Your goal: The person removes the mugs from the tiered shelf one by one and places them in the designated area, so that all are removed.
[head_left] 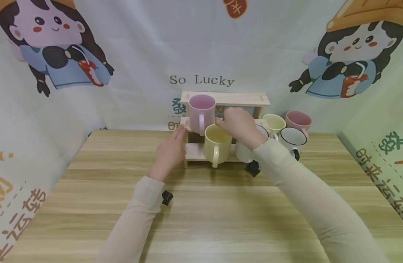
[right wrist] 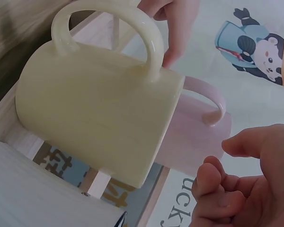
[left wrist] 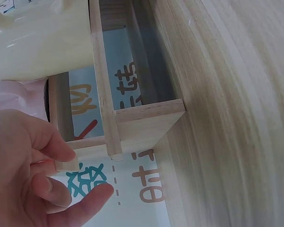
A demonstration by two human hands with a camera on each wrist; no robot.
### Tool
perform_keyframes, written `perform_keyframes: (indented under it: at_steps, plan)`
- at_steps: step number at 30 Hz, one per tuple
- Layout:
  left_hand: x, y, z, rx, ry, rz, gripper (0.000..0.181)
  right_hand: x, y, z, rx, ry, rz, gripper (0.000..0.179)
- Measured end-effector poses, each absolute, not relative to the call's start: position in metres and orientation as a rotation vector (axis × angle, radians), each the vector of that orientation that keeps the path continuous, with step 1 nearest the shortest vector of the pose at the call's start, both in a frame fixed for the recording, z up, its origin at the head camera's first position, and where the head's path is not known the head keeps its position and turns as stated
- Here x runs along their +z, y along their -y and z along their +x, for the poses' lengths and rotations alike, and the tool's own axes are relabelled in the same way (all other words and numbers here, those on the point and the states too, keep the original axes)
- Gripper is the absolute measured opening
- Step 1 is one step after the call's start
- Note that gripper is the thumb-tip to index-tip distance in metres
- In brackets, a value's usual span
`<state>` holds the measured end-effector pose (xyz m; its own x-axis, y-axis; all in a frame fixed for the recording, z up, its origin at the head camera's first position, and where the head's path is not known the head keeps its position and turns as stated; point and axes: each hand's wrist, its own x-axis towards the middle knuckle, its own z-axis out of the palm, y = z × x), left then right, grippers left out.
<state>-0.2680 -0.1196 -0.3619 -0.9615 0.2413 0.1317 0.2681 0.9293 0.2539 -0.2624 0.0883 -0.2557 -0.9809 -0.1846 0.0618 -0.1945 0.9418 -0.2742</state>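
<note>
A wooden shelf rack (head_left: 226, 98) stands on the table against the backdrop. A lilac-pink mug (head_left: 202, 116) sits on its middle tier at the left. In front and lower is a yellow mug (head_left: 218, 145), its handle facing forward. To the right of that, a white mug (head_left: 243, 150) is partly hidden behind my right forearm. My left hand (head_left: 171, 151) touches the left end of the rack with its fingers. Above and behind the yellow mug hovers my right hand (head_left: 239, 122), its fingers loosely curled around nothing; in the right wrist view it is apart from the mugs.
To the right of the rack, a pale yellow mug (head_left: 275, 122), a pink mug (head_left: 298, 119) and a white mug with a dark rim (head_left: 292, 138) stand close together. A printed cloth backdrop (head_left: 139, 73) bounds the wooden tabletop (head_left: 221, 219) behind and at the sides.
</note>
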Motion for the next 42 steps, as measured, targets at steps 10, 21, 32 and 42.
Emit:
perform_keyframes:
  at_steps: [10, 21, 32, 42]
  plan:
    - [-0.365, 0.12, -0.266, -0.432, 2.965, -0.397, 0.07, -0.257, -0.074, -0.266, 0.427, 3.05, 0.303, 0.041]
    - [-0.365, 0.121, -0.265, -0.423, 2.95, -0.403, 0.069, -0.269, -0.05, -0.271, 0.481, 3.017, 0.351, 0.045]
    - [-0.368, 0.121, -0.265, -0.438, 2.914, -0.416, 0.069, -0.284, -0.039, -0.274, 0.56, 2.889, 0.32, 0.05]
    - [-0.365, 0.12, -0.267, -0.428, 2.937, -0.398, 0.07, -0.295, -0.029, -0.275, 0.664, 2.793, 0.246, 0.043]
